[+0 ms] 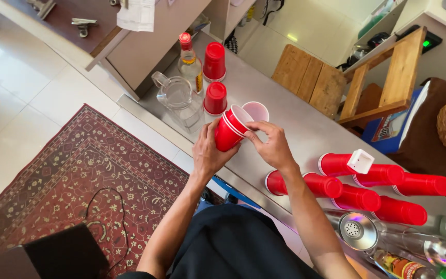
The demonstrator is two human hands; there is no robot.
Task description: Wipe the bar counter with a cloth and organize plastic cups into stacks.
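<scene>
My left hand (208, 151) grips a short stack of red plastic cups (232, 127), tilted with the white insides facing right. My right hand (272, 143) pinches the rim of the outermost cup in that stack. Just beyond, a single red cup (256, 110) stands upright on the steel counter (295, 124). Two upside-down red cup stacks (214, 62) (216, 98) stand farther left. Several stacks of red cups (367, 198) lie on their sides at the right.
A glass pitcher (177, 98) and a red-capped clear bottle (189, 61) stand at the counter's left end. A metal strainer (357, 231) and bottles (419, 261) lie at lower right. A small white cup (360, 161) rests on the lying stacks. A patterned rug (78, 181) covers the floor.
</scene>
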